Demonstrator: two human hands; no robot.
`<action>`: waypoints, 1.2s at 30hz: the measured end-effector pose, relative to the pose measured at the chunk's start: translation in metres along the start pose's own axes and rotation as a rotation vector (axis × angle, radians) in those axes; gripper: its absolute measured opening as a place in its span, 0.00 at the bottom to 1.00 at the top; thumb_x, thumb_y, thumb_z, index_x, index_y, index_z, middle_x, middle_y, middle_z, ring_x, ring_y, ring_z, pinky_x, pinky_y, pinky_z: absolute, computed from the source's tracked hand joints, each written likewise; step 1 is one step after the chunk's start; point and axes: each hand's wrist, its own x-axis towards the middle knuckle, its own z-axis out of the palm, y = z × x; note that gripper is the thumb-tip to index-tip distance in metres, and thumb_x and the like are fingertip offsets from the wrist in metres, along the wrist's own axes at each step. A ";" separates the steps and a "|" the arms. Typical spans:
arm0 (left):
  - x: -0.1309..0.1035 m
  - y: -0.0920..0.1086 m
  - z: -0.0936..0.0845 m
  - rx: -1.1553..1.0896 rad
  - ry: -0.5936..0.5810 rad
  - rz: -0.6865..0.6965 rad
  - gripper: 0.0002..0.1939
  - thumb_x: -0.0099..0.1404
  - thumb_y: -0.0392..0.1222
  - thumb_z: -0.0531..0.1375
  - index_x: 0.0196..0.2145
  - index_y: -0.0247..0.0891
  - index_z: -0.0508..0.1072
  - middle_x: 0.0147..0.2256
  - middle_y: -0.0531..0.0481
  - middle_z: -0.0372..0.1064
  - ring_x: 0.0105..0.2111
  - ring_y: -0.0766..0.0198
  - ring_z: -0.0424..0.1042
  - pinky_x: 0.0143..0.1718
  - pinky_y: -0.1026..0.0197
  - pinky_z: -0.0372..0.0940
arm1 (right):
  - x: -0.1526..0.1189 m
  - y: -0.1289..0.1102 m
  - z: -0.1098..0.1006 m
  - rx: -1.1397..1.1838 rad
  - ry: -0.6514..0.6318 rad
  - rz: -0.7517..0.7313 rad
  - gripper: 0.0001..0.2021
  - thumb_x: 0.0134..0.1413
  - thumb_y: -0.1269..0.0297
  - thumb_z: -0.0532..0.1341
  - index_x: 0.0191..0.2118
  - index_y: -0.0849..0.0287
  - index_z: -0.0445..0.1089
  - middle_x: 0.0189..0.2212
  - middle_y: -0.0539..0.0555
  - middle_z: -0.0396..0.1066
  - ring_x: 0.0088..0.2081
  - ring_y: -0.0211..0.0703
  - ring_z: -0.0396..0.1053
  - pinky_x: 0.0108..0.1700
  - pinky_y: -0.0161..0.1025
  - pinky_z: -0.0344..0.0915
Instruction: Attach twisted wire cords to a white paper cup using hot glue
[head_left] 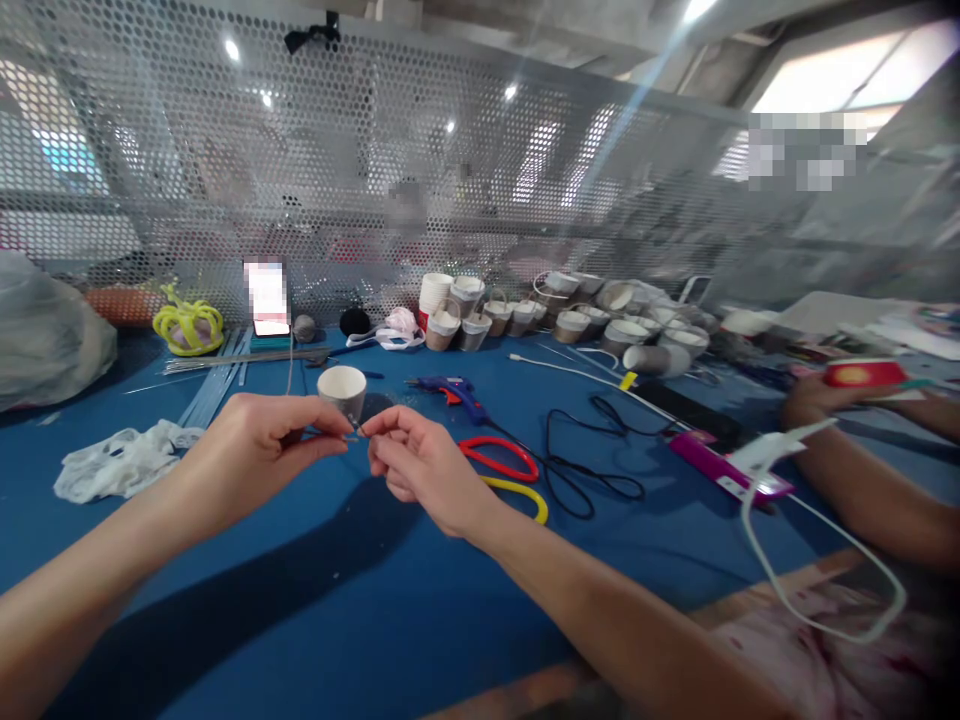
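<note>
My left hand (281,440) is closed in a pinch above the blue table (300,600), just in front of a pale paper cup (342,388). Close to its fingertips, my right hand (409,455) pinches too, with its other fingers curled. Between the two hands is something small and thin, too tiny to identify. The cup stands upright behind the fingertips, its lower part partly hidden by them.
A blue glue gun (454,392), red-handled (502,458) and yellow-handled tools and black cable lie right of my hands. White cloth (124,462) is at left. Several cups (476,330) line the mesh screen (337,180). A person's hand (806,405) is at far right.
</note>
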 end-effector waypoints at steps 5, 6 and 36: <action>0.002 0.002 -0.002 0.097 -0.024 0.079 0.05 0.54 0.40 0.58 0.25 0.40 0.74 0.21 0.54 0.70 0.19 0.69 0.64 0.22 0.69 0.55 | -0.001 0.001 -0.001 -0.040 0.004 -0.009 0.03 0.49 0.69 0.54 0.32 0.60 0.61 0.19 0.45 0.59 0.13 0.24 0.46 0.14 0.27 0.42; 0.002 0.003 -0.003 0.120 -0.036 0.092 0.06 0.55 0.39 0.57 0.25 0.40 0.74 0.23 0.53 0.70 0.20 0.69 0.64 0.23 0.69 0.56 | -0.001 0.001 -0.001 -0.041 -0.004 -0.005 0.03 0.49 0.69 0.54 0.32 0.60 0.61 0.19 0.45 0.59 0.13 0.24 0.47 0.14 0.27 0.43; 0.003 0.004 -0.007 0.250 -0.021 0.183 0.08 0.59 0.40 0.54 0.25 0.37 0.69 0.27 0.52 0.66 0.26 0.70 0.63 0.26 0.69 0.57 | 0.005 0.000 0.003 -0.194 -0.048 -0.030 0.04 0.48 0.73 0.52 0.32 0.61 0.61 0.19 0.46 0.61 0.14 0.24 0.47 0.15 0.27 0.46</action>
